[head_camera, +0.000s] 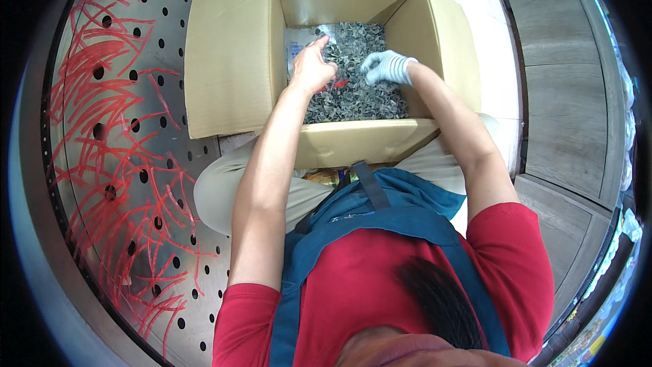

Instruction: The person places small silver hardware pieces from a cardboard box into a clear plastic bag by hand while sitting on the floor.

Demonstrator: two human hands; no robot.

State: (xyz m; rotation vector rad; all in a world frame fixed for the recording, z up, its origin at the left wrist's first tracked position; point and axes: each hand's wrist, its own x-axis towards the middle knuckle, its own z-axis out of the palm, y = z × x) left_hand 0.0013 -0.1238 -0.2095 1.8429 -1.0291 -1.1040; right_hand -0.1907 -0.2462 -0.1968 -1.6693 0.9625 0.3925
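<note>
A large open cardboard box (pixel 229 61) stands before me, its flaps folded out. Many small dark grey, curled dried pieces (pixel 351 107) cover its bottom. My bare left hand (pixel 311 67) is over the box's left part, at a clear plastic bag (pixel 300 41) with some printing and red parts; the hand hides much of the bag, and its grip on it is unclear. A small red piece (pixel 341 83) shows just right of that hand. My right hand (pixel 387 67), in a striped white and grey glove, touches the dried pieces with its fingers curled; whether it holds any cannot be seen.
At the left is a perforated metal panel (pixel 147 163) with red streaks. Grey wood-look cabinet doors (pixel 565 81) stand at the right, beside a pale floor (pixel 501 61). The box's near flap (pixel 356 145) is close to my knees.
</note>
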